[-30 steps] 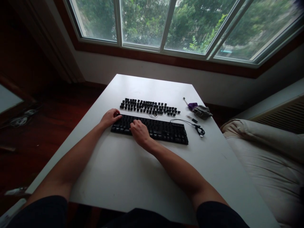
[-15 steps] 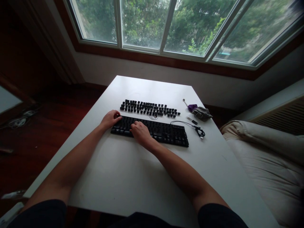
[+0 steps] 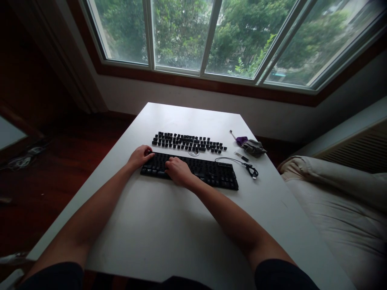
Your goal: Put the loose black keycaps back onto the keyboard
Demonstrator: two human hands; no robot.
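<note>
A black keyboard (image 3: 208,169) lies on the white table, with many of its keycaps off and a bottom row still fitted. My left hand (image 3: 141,156) grips its upper left corner, thumb on top and fingers curled behind the edge. Over the left-middle part of the keyboard, my right hand (image 3: 178,170) is closed, fingertips bunched and pointing down at the keys. Whatever those fingertips hold, if anything, is hidden. Behind the keyboard, loose black keycaps (image 3: 184,141) are laid out in rows. A thin wire ring tool (image 3: 193,153) sits between them and the keyboard.
Right of the keyboard lie its coiled USB cable (image 3: 252,171), a small tool with wire prongs (image 3: 242,156), a purple and grey cloth (image 3: 254,147) and a thin brush-like stick (image 3: 232,134). The white table (image 3: 157,233) stands below a window, beside a pale sofa (image 3: 326,201).
The whole view has shifted slightly, so the table appears a little lower. Both hands stay in nearly the same places on the keyboard.
</note>
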